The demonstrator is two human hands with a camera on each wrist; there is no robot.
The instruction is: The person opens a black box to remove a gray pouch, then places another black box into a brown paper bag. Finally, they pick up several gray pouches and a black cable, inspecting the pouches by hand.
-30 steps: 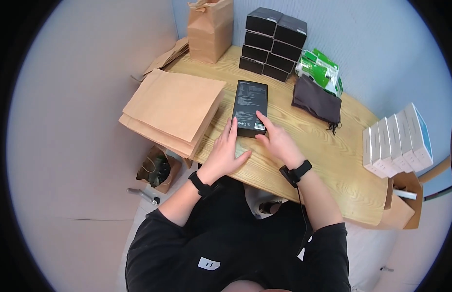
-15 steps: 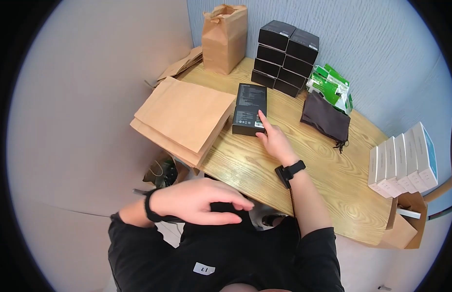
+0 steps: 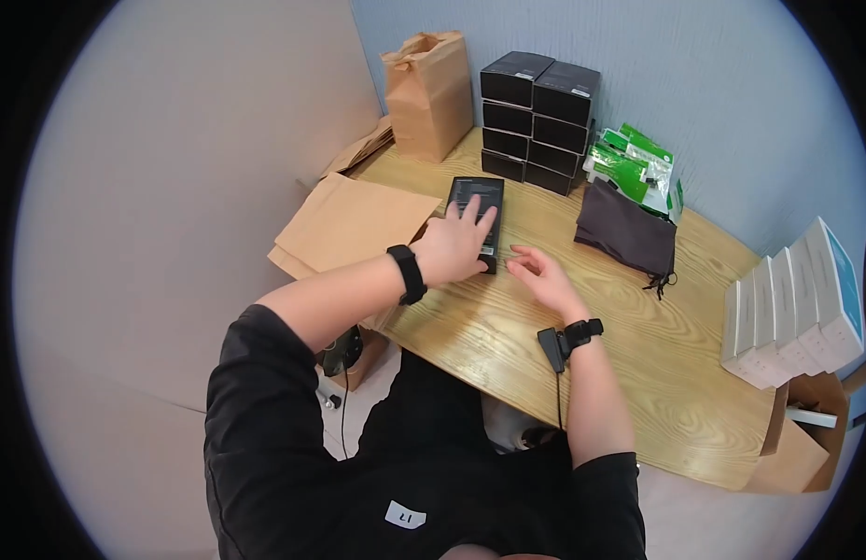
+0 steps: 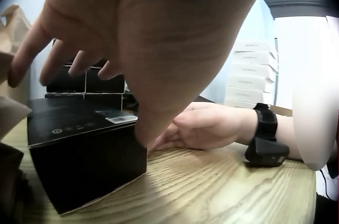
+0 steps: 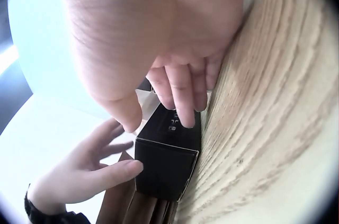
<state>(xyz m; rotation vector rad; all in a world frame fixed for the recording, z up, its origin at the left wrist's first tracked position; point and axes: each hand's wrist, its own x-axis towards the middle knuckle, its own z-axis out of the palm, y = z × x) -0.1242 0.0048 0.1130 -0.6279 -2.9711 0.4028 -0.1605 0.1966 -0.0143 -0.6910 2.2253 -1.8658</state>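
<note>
A black printed box [image 3: 477, 187] lies flat on the wooden table, its small white label near the front edge. Over it my left hand [image 3: 452, 247] spreads its straight fingers above the top face, the thumb at the front corner. In the left wrist view the box's front face [image 4: 90, 176] shows below that palm. My right hand [image 3: 543, 282] rests low at the table to the right of the box, fingers loosely bent and holding nothing. Flat brown paper bags [image 3: 349, 219] lie left of the box, partly covered by my left forearm.
Stacked black boxes [image 3: 536, 121] stand at the back, beside an upright paper bag [image 3: 428, 98]. Green-and-white packets [image 3: 629, 168] and a dark drawstring pouch [image 3: 624, 224] lie to the right. White boxes [image 3: 797, 308] stand in a row near the right edge, above a cardboard box [image 3: 802, 448].
My left hand left the box, swung back toward my body, then returned over the box's top. The right hand came off the box to the table on its right.
</note>
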